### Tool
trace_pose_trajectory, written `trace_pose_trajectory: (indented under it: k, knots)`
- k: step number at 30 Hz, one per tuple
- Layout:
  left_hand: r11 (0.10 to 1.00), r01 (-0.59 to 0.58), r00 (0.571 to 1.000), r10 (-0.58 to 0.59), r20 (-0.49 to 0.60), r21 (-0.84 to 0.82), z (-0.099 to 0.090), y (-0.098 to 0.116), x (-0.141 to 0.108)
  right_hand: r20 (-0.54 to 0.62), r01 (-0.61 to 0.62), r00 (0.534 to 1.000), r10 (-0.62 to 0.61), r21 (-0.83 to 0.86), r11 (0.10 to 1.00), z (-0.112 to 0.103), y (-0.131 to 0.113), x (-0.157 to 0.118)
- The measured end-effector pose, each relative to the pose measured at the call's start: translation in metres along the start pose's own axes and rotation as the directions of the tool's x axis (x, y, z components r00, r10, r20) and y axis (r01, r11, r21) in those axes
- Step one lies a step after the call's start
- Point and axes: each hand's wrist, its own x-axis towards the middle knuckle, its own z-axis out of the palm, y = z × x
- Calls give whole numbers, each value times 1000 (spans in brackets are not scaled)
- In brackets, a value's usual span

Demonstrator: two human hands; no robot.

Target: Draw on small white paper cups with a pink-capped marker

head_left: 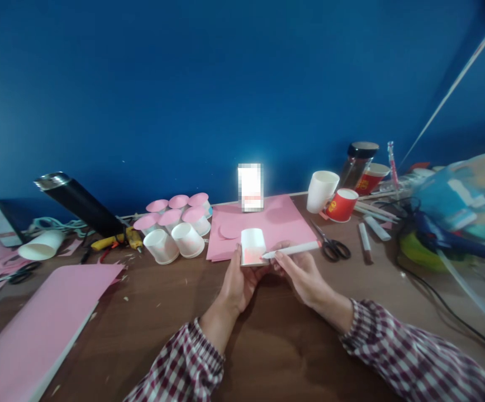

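My left hand [239,282] is closed around the lower part of a white paper cup [252,240], with pink marks low on the side facing me. In my right hand [303,273] is a white marker [295,249], its tip at the right edge of the marked area. Behind the held cup lies pink paper [284,218], with a pink paper disc [229,229] on it. Left of my hands stand two upturned white cups [161,247] with faint pink marks, in front of several cups topped with pink discs [170,218].
Black scissors [335,249] lie right of my right hand. Red cups [342,205] and a white cup [322,191] stand behind them. A tilted black bottle [79,204], yellow glue gun [133,238] and large pink sheet [53,329] are at left. A cable [447,304] crosses the right side.
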Motion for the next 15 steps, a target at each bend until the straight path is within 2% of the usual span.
trace_pose_trajectory:
  k: [3,9,15]
  knots:
    - [1000,-2,1000,2,15,5,0,0,-1,18,-1,1000,1,-10,1000,1,-2,-1]
    - [1000,-3,1000,3,16,20,-1,-1,0,-47,44,998,-45,-18,999,4,-6,-1]
    - [1000,-7,1000,7,-7,17,0,-1,0,37,81,996,-80,-23,996,5,-8,-3]
